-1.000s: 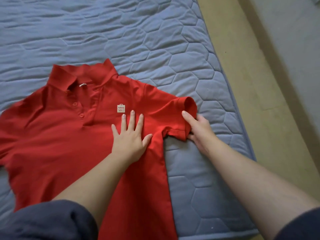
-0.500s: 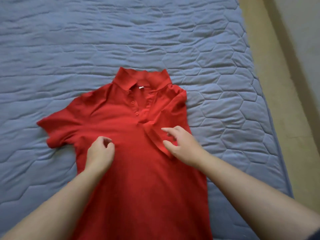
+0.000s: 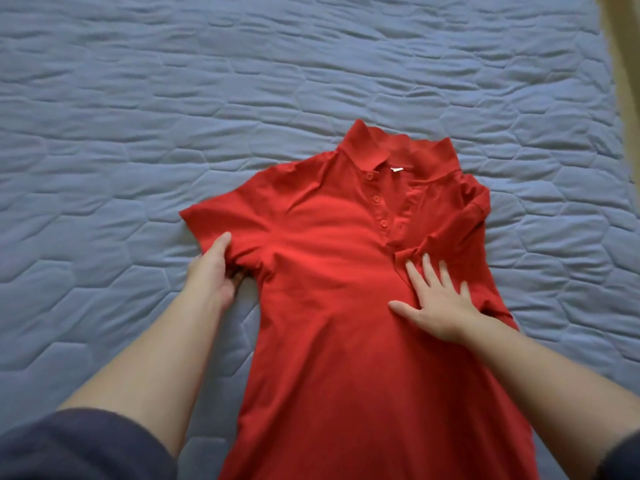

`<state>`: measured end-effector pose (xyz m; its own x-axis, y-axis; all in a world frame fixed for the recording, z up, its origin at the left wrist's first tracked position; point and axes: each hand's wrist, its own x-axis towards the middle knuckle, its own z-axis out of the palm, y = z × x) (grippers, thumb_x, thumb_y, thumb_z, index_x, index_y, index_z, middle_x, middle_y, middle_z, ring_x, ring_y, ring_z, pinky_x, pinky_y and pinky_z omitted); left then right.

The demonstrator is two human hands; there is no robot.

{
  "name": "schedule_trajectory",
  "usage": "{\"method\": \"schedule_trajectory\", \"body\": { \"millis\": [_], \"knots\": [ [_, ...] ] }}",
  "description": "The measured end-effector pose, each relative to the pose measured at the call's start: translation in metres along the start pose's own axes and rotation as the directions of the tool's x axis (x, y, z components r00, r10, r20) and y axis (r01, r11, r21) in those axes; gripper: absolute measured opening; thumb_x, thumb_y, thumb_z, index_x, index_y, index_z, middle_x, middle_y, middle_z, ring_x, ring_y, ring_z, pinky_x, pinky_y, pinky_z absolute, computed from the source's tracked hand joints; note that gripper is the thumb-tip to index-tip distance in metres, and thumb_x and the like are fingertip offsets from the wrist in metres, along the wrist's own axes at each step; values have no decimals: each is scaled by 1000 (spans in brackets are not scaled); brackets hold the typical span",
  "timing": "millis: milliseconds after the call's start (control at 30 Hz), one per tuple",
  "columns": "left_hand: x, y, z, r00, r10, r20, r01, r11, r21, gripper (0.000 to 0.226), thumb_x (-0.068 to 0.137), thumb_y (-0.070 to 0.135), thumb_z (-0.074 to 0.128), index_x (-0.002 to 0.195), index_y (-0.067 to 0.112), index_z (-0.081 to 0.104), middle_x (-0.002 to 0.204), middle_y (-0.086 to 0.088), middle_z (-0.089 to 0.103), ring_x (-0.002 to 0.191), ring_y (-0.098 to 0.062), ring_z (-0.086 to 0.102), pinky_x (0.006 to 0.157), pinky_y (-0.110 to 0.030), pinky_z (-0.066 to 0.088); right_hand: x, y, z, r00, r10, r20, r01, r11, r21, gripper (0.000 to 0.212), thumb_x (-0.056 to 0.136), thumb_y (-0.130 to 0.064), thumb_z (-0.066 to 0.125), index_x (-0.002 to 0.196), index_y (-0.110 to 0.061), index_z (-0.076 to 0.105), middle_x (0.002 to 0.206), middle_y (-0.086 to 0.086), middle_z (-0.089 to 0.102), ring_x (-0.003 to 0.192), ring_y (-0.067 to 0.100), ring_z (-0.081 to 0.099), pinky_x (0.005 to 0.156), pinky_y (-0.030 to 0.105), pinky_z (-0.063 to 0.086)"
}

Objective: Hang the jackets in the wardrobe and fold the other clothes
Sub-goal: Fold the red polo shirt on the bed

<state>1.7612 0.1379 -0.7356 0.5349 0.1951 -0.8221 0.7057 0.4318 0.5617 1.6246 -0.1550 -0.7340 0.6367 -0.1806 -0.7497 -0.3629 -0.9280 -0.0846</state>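
Gone from the chest out to the outspread sleeve [image 3: 214, 220], left of and below the collar [image 3: 367, 147]: left hand [image 3: 213, 271], thumb on top of the cloth and fingers tucked under the hem by the armpit, pinching that sleeve. Flattened since half a second ago as well: right hand [image 3: 438, 303], below and right of the collar, fingers straight and spread, palm pressing on the folded-in side of the red polo shirt [image 3: 332, 341]. Shirt front-up on the blue quilted mattress [image 3: 138, 98], body running from the collar toward the camera. Folded sleeve [image 3: 464, 220] turned inward over the chest, right of and just below the collar. Three buttons [image 3: 375, 199] in a slanting line under the collar, placket open. Dark cuff [image 3: 79, 445] far below and left of the collar. Tan floor strip [image 3: 627, 64] far right of the collar, past the mattress edge.
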Motion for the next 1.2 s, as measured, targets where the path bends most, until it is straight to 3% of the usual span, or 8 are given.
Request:
{"method": "schedule_trajectory", "body": {
  "millis": [100, 200, 300, 400, 533, 700, 967, 1200],
  "knots": [
    [-8, 0, 8, 970, 236, 49, -241, 939, 245, 33, 84, 7, 65, 115, 18, 58, 105, -7, 66, 72, -13, 65, 65, -26, 54, -1, 0, -1, 1000, 3, 13, -2, 1000, -16, 89, 86, -71, 36, 150, -31, -13, 156, 1, -25, 145, 26, -18, 115, 57, 2],
    [-35, 4, 21, 669, 641, 377, -731, 475, 489, 45, 77, 15, 64, 121, 19, 54, 107, -2, 63, 90, -13, 60, 83, -21, 46, -2, -1, -4, 1000, 5, 21, -4, 1000, -12, 90, 86, -71, 37, 150, -31, -12, 157, 2, -24, 145, 27, -18, 115, 57, 2],
    [-69, -9, 40, 413, 335, 847, -900, 10, 435, 57, 76, 27, 58, 132, 28, 48, 110, 7, 59, 94, -10, 58, 89, -24, 46, -3, 1, -10, 999, -12, 41, 11, 1000, 29, 87, 86, -69, 38, 150, -33, -9, 157, 1, -22, 146, 26, -16, 115, 56, 3],
    [-84, -42, 51, 502, -43, 864, -804, -391, 448, 58, 83, 53, 51, 137, 34, 38, 116, 7, 59, 107, -15, 57, 88, -31, 45, -1, 13, -21, 998, -60, 24, 55, 983, 178, 73, 92, -57, 44, 151, -30, 12, 160, 1, -4, 147, 24, -2, 117, 50, 8],
    [-75, -69, 61, 407, 299, 863, -733, -457, 504, 48, 77, 41, 36, 109, 16, 61, 104, -4, 60, 98, -28, 59, 78, -39, 48, 2, 39, -32, 892, -57, -448, 228, 913, 337, 31, 89, -24, 52, 116, -12, 62, 125, 9, 57, 120, 27, 51, 104, 33, 36],
    [-53, -88, 80, 400, 310, 862, -617, -604, 504, 64, 80, 35, 33, 138, 11, 46, 146, -15, 41, 136, -30, 38, 106, -51, 34, 23, 58, -41, 679, 29, -733, 171, 966, 196, 54, 85, -10, 53, 137, -7, 44, 149, 15, 33, 138, 30, 31, 109, 46, 29],
    [-2, -107, 122, 580, 194, 791, -548, -626, 555, 66, 94, 43, 25, 152, 19, 6, 160, -9, 0, 147, -25, 0, 118, -44, 5, 80, 82, -66, 721, 25, -692, 369, 832, 414, 55, 83, -10, 33, 135, -5, 48, 150, 14, 34, 140, 26, 29, 116, 28, 16],
    [12, -123, 116, 534, 251, 807, -499, -677, 541, 84, 76, 49, 12, 152, 14, 14, 159, -14, 7, 146, -30, 6, 116, -49, 5, 87, 146, -133, 881, -359, -308, 331, 933, -140, 36, 79, -24, 68, 114, -16, 64, 138, 7, 47, 127, 31, 41, 106, 48, 34]
  ]
}}
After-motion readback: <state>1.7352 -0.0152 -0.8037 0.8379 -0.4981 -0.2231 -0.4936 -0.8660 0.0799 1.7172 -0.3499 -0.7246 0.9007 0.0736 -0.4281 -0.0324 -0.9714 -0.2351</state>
